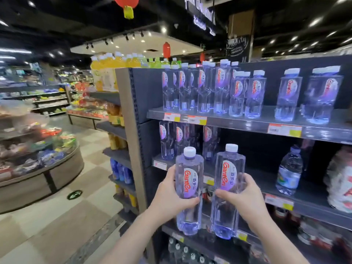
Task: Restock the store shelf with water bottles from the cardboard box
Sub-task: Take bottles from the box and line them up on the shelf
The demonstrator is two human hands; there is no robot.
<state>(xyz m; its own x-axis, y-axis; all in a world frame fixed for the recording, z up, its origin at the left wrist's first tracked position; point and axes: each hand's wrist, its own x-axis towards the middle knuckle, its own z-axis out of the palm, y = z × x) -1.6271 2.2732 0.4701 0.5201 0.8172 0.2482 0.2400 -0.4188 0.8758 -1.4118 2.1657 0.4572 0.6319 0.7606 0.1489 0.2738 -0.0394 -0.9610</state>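
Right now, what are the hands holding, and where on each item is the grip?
Each holds one upright water bottle by its middle. The left hand wraps the left bottle at the label's lower edge; the right hand grips the right bottle just below its label.

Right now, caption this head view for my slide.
Left hand and right hand each raise a water bottle toward the store shelf.

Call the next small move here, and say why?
Probably carry both bottles forward onto the second shelf. The left hand holds one clear plastic white-capped water bottle, the right hand another, both upright in front of it. Matching bottles stand only at its left end; beside them it looks bare.
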